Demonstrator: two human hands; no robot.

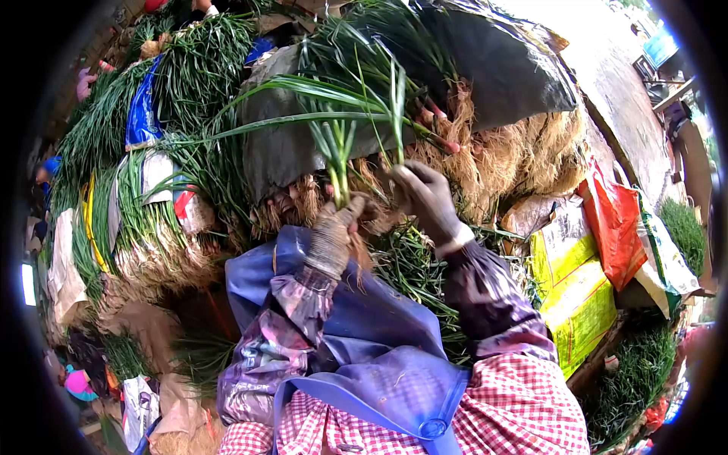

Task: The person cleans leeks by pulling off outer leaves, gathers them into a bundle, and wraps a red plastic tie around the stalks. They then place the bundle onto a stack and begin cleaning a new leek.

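Observation:
Gloved and low in the middle, my left hand is closed round the base of a small bunch of green onions. Its leaves point up and its brown roots hang below the fist. To the right, my gloved right hand pinches a green onion stalk whose long leaves spread left; its lower end is hidden by the fingers. Just beyond both hands lies a large heap of green onions with reddish bases and long tan roots, partly under a dark sheet.
A blue apron covers my lap. Loose green leaves lie beside it. More bundled onions are stacked at left. On the right are a yellow sack, a red sack and a pale walkway.

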